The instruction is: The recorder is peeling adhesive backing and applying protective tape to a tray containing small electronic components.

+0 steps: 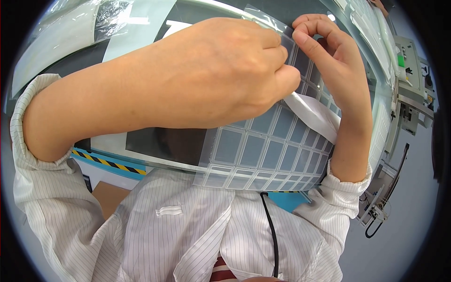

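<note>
My left hand (249,70) reaches across a clear plastic sheet (249,149) divided into rows of rectangular pockets. Its fingers are curled closed, and a glossy white strip (312,112) comes out from beneath them, trailing over the pockets toward my right wrist. The far end of the strip is hidden by that wrist. My right hand (340,61) hovers over the sheet's far right part, thumb and forefinger pressed together in a pinch. Whatever lies between those fingertips is too small to make out. My left hand and forearm hide the sheet's upper left part.
Beneath lies a glass-topped table with a dark panel (164,146) left of the sheet. Yellow-and-black tape (110,162) runs along its near edge. Clear plastic wrapping (112,21) and pale sheets (61,49) lie at the far left. Grey equipment (411,66) stands at right.
</note>
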A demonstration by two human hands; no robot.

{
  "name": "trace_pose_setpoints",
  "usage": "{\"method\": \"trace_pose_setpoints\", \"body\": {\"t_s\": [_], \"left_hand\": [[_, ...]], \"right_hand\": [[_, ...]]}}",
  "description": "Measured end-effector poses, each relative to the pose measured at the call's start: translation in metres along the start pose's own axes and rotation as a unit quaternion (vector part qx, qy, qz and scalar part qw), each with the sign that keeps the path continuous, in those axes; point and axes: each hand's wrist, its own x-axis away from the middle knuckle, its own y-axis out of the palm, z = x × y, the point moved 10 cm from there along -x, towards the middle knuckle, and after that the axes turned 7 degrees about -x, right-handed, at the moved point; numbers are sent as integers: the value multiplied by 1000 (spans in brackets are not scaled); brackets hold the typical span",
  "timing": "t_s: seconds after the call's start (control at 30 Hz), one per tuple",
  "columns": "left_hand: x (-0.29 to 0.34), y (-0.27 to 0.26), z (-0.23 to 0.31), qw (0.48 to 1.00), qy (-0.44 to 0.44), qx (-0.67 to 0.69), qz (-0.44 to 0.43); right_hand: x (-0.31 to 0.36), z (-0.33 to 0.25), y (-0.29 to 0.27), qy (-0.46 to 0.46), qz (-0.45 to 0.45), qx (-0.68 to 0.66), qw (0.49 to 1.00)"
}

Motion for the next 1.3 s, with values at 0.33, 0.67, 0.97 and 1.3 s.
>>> {"method": "trace_pose_setpoints", "body": {"t_s": [0.33, 0.67, 0.97, 1.3], "left_hand": [[0, -4, -2, 1000, -5, 24, 3], [-11, -26, -26, 994, -46, 49, -88], [-5, -4, -56, 891, -247, 234, -299], [2, -1, -53, 881, -258, 264, -295]], "right_hand": [[4, -15, 14, -172, 68, 158, 970], [27, -53, 10, -81, -44, -15, 996], [38, -71, 15, -155, 4, -3, 988], [46, -96, 14, -253, 30, 133, 958]]}}
